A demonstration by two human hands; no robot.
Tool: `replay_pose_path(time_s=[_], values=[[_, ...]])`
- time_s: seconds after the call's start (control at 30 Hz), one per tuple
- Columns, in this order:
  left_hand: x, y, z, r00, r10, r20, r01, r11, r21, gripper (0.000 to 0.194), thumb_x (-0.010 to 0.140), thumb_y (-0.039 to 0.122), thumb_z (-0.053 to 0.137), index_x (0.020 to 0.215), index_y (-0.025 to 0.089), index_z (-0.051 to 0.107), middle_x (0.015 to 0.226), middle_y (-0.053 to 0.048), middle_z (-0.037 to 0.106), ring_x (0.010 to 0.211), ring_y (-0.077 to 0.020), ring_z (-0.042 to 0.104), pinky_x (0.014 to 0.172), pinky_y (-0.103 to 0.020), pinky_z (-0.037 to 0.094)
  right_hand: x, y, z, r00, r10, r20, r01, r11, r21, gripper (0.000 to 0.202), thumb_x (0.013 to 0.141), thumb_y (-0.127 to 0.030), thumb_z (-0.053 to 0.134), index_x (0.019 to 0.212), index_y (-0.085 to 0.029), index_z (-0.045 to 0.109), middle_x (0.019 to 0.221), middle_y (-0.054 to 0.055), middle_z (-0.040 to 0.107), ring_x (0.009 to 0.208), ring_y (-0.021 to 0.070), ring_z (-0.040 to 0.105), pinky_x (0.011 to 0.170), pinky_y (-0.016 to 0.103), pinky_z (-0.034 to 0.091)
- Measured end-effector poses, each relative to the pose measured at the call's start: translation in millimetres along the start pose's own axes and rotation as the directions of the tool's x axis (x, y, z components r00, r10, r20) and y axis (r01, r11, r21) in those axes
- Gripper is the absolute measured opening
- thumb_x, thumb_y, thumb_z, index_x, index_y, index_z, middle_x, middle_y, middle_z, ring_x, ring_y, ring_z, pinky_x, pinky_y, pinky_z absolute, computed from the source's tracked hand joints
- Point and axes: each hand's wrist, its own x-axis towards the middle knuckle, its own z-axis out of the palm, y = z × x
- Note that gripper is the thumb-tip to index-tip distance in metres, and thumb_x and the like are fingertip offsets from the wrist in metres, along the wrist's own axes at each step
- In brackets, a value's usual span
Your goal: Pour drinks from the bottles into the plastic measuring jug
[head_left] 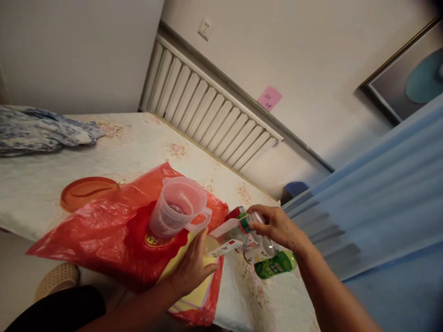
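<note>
My right hand (273,226) is closed around the end of a clear bottle (245,223) with a green and red label, near the table's right side. My left hand (194,267) has its fingers apart and holds nothing; it lies over a yellow sheet (199,293), beside a white card-like piece (226,247). Left of it a translucent measuring jug (178,207) stands on a red plastic bag (100,230). A green-labelled bottle (275,264) lies below my right hand, and a red can (236,213) shows behind the held bottle.
An orange-red lid (88,192) rests at the bag's left edge on the flowered tablecloth (138,133). A blue and white cloth (44,131) lies at the far left. Behind the table is a radiator (207,106); a blue curtain (380,203) hangs at the right.
</note>
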Motion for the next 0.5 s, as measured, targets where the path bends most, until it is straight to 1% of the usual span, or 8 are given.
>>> replay_pose_path(time_s=[0.1,0.17,0.23,0.33,0.43,0.5], values=[[0,5,-2.8,0.999,-0.018,0.051,0.02,0.999,-0.036,0.096,0.067,0.025,0.076,0.148,0.022,0.024,0.15,-0.018,0.04,0.14,-0.0354,0.037,0.114,-0.055,0.034,-7,-4,15,0.997,-0.057,0.042,0.057,0.998,0.017,0.02,0.082,-0.032,0.069,0.099,-0.024,0.072,0.071,-0.002,0.067,0.057,0.013,0.057,0.054,0.022,0.043],[1,9,-6.1,0.996,-0.046,0.073,0.049,0.998,-0.035,0.088,0.067,0.025,0.075,0.144,0.024,0.032,0.143,-0.015,0.049,0.134,-0.0338,0.045,0.111,-0.052,0.038,-11,-5,24,0.993,-0.112,0.047,0.113,0.993,-0.018,0.022,0.083,-0.035,0.069,0.103,-0.024,0.071,0.077,0.0,0.068,0.061,0.0134,0.058,0.056,0.022,0.043],[2,14,-11.1,0.991,-0.085,0.108,0.088,0.996,-0.017,0.078,0.067,0.026,0.074,0.138,0.023,0.04,0.135,-0.013,0.056,0.127,-0.0325,0.052,0.109,-0.049,0.042,-15,-6,30,0.988,-0.144,0.059,0.146,0.989,-0.026,0.026,0.087,-0.038,0.065,0.109,-0.025,0.07,0.086,0.002,0.07,0.067,0.0151,0.061,0.061,0.024,0.045],[2,21,-22.2,0.974,-0.137,0.178,0.137,0.99,0.011,0.073,0.067,0.029,0.075,0.133,0.021,0.045,0.133,-0.013,0.057,0.126,-0.0324,0.053,0.108,-0.047,0.042,-20,-6,33,0.982,-0.169,0.081,0.17,0.985,-0.015,0.031,0.092,-0.04,0.058,0.118,-0.027,0.065,0.099,0.004,0.071,0.079,0.018,0.064,0.07,0.027,0.048],[0,27,-36.9,0.943,-0.164,0.289,0.179,0.983,-0.027,0.074,0.067,0.031,0.073,0.134,0.023,0.045,0.137,-0.011,0.055,0.129,-0.0318,0.05,0.109,-0.046,0.041,-24,-6,28,0.969,-0.212,0.13,0.208,0.977,0.04,0.029,0.093,-0.04,0.057,0.117,-0.026,0.065,0.105,0.005,0.07,0.091,0.0197,0.064,0.082,0.03,0.048],[-2,32,-46.9,0.901,-0.2,0.386,0.243,0.968,-0.067,0.077,0.066,0.03,0.073,0.136,0.022,0.043,0.139,-0.011,0.054,0.129,-0.0312,0.049,0.109,-0.044,0.04,-25,-3,26,0.969,-0.215,0.122,0.202,0.973,0.112,0.028,0.092,-0.04,0.058,0.115,-0.024,0.065,0.111,0.006,0.068,0.099,0.0209,0.062,0.088,0.032,0.047]])
